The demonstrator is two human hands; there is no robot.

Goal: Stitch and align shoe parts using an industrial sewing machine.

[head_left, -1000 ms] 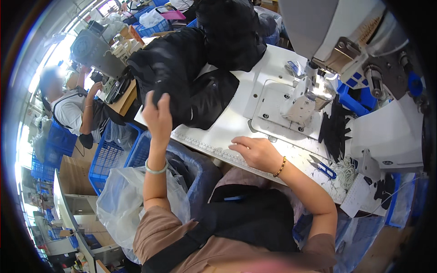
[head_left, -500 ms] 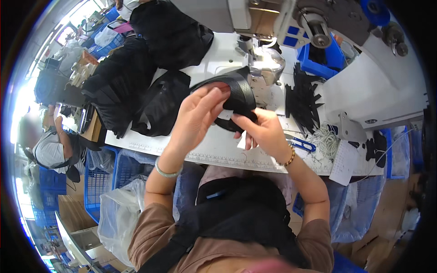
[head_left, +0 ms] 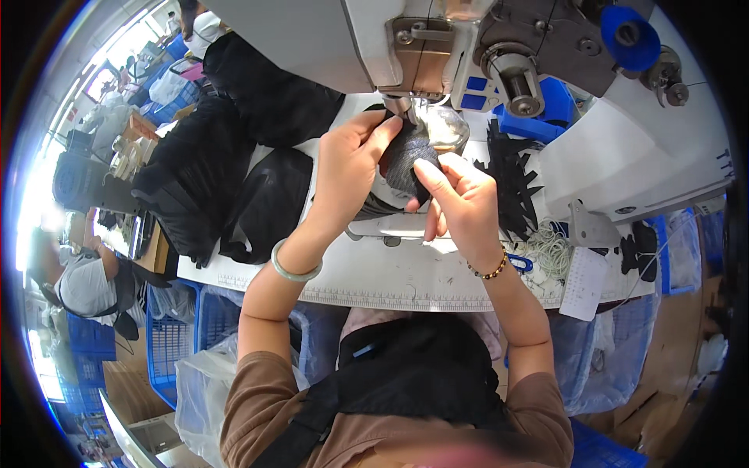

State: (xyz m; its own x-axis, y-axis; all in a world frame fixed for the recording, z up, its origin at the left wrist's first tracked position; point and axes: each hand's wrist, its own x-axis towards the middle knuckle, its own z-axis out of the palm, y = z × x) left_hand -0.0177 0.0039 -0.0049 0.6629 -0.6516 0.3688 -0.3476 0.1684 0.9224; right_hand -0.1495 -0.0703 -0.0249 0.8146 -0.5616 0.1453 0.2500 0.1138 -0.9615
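Observation:
A curved black fabric piece (head_left: 407, 160) with a textured surface is held up against the needle area of the sewing machine (head_left: 425, 58). My left hand (head_left: 349, 168) pinches its upper left edge between thumb and fingers, close to the presser foot. At its lower right edge, my right hand (head_left: 464, 195) is closed on it with the thumb on top. More black material shows below the piece, beside my left wrist; whether it is joined to the piece, I cannot tell.
Black sewn pieces (head_left: 269, 203) are piled on the left of the white table (head_left: 343, 285). Black strips (head_left: 511, 187), a blue bin (head_left: 534, 117), tangled white cord (head_left: 550, 253), blue-handled snips (head_left: 519, 264) and a paper sheet (head_left: 583, 285) lie right. A co-worker (head_left: 90, 281) sits far left.
Both hands have brought the black piece to the needle area. It has turned from a looped, glossy side to a flatter, textured side. My left hand has shifted to its upper edge.

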